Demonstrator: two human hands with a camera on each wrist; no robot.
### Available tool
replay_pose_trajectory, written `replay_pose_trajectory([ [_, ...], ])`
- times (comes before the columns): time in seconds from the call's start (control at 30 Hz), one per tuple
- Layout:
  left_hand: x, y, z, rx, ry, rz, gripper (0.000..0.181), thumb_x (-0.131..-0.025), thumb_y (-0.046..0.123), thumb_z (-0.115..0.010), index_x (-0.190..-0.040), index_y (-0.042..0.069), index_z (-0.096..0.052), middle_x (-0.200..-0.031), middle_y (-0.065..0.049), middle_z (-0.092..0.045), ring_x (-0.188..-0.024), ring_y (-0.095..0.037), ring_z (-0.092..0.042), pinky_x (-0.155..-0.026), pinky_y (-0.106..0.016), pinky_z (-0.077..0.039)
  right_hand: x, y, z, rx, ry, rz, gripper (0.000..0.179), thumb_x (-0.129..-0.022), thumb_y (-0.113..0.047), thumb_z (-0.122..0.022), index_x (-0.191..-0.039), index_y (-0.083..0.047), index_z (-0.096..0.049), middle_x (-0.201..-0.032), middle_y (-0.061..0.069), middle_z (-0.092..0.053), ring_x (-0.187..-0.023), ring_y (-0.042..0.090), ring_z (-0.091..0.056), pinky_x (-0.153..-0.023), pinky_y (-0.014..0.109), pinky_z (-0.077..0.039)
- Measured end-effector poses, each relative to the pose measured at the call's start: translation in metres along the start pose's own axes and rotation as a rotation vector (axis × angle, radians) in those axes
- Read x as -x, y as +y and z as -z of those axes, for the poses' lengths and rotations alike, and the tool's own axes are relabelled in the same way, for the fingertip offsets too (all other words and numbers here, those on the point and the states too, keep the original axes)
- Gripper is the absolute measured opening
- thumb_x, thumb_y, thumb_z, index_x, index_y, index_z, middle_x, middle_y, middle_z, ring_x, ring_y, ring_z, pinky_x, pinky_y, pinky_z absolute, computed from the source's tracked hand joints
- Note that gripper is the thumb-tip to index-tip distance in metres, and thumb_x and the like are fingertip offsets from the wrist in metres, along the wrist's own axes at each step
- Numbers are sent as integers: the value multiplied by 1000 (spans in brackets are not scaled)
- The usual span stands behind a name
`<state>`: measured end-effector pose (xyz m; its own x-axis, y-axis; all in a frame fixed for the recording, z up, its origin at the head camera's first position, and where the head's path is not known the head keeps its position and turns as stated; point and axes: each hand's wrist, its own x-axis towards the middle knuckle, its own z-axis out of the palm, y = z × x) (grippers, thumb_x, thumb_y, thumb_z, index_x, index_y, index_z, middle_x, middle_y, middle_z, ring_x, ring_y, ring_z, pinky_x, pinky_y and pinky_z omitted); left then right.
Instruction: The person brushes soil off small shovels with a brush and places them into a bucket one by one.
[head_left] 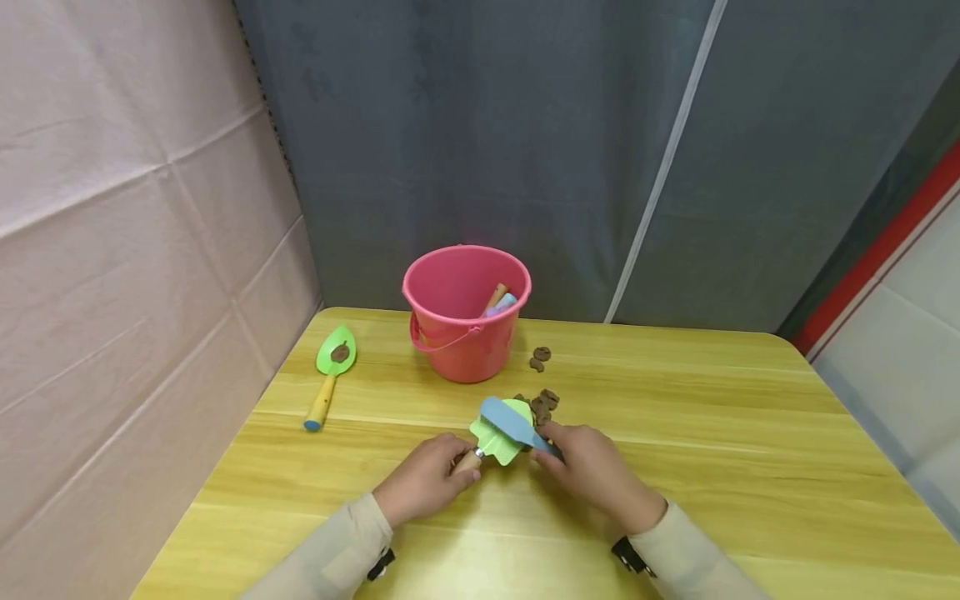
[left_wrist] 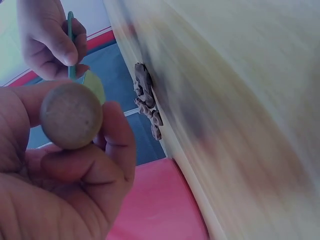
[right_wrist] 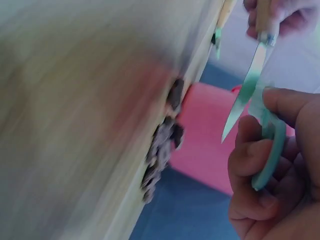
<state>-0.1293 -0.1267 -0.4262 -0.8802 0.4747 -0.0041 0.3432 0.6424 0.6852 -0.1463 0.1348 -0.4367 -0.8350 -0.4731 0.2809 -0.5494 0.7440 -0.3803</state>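
My left hand [head_left: 426, 479] grips the wooden handle [left_wrist: 71, 116] of a light green toy shovel [head_left: 504, 443] with a scalloped edge, held above the table. Between thumb and fingers of my right hand [head_left: 596, 473] is a flat blue plastic scraper [head_left: 510, 421] with a rounded end. In the head view the scraper lies across the shovel's head; whether the two touch I cannot tell. Brown clay-like pieces [head_left: 545, 403] lie on the table just beyond the shovel, some partly hidden by it. In the right wrist view the shovel [right_wrist: 245, 97] appears edge-on.
A pink bucket [head_left: 468, 354] stands at the back, with a wooden handle [head_left: 495, 296] and pastel pieces inside. Two brown pieces [head_left: 540, 358] lie beside it. Left on the wooden table [head_left: 712, 433] rests a green trowel [head_left: 327, 379] bearing a brown piece. A grey curtain [head_left: 465, 125] hangs behind.
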Motion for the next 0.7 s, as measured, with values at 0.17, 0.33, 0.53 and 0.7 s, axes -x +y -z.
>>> replay_pose_trajectory([
  [0.17, 2, 4, 6, -42, 4, -15, 25, -95, 21, -68, -113, 4, -67, -98, 0, -60, -82, -13, -54, -70, -30, -47, -1, 16, 4, 16, 21, -104, 21, -90, -23, -75, -84, -14, -57, -60, -8, -41, -53, 7, -38, -48, 24, -32],
  [0.33, 6, 15, 30, -101, 30, -60, 18, -96, 21, -67, -107, 7, -68, -85, 5, -56, -73, -11, -51, -64, -29, -45, 0, 32, 14, -6, 74, -147, 17, -92, -21, -73, -87, -11, -60, -59, -8, -41, -49, 7, -35, -45, 23, -29],
  [0.53, 13, 40, 92, -175, 260, -149, 14, -95, 17, -68, -108, 11, -68, -84, 5, -56, -71, -12, -52, -62, -30, -48, 6, 46, 23, -55, 101, -229, 13, -94, -20, -70, -92, -8, -63, -55, -7, -40, -45, 5, -30, -43, 23, -27],
  [0.7, 3, 57, 141, -202, 413, -131, 20, -97, 23, -66, -112, 11, -70, -88, 1, -63, -73, -18, -53, -65, -36, -47, 6, 46, 23, -66, 68, -222, 14, -96, -22, -68, -93, -9, -64, -56, -8, -41, -46, 4, -31, -43, 23, -28],
])
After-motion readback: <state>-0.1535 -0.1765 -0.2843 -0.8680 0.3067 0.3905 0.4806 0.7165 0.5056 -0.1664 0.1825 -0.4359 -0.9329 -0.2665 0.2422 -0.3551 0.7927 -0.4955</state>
